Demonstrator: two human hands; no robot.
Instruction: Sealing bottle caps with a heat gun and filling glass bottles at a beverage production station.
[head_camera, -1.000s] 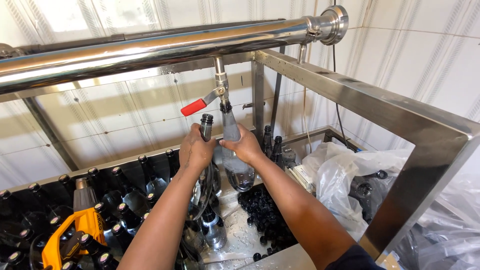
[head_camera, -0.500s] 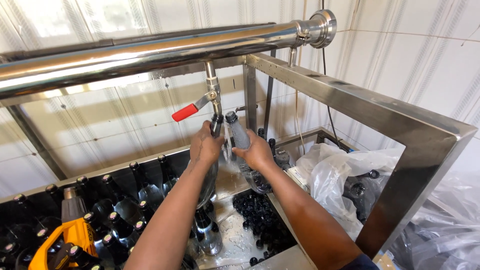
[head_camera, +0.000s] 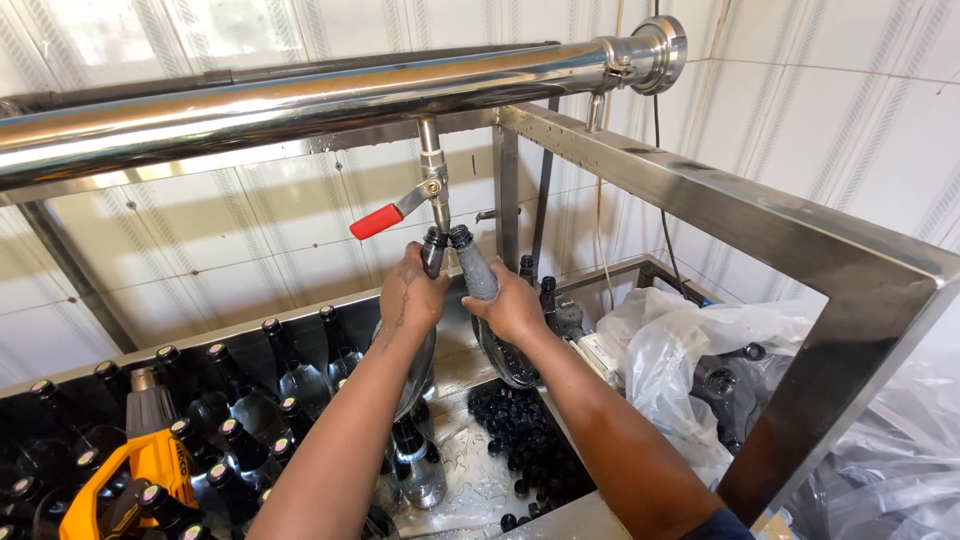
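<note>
My left hand (head_camera: 412, 296) grips the neck of a dark glass bottle (head_camera: 418, 360), its mouth held right under the steel tap spout (head_camera: 438, 215). My right hand (head_camera: 514, 306) grips a second bottle (head_camera: 478, 272), tilted with its mouth just right of the spout. The tap hangs from a long steel pipe (head_camera: 300, 95) and has a red lever handle (head_camera: 377, 221) pointing left and down.
Several capped dark bottles (head_camera: 240, 400) stand in a steel trough at lower left, beside a yellow tool (head_camera: 135, 470). Black caps (head_camera: 520, 420) lie in the wet tray below. A steel frame (head_camera: 760, 230) runs at right over clear plastic bags (head_camera: 680, 340).
Both hands and their bottles rose toward the tap spout. The right bottle's neck has come up next to the spout, beside the left bottle.
</note>
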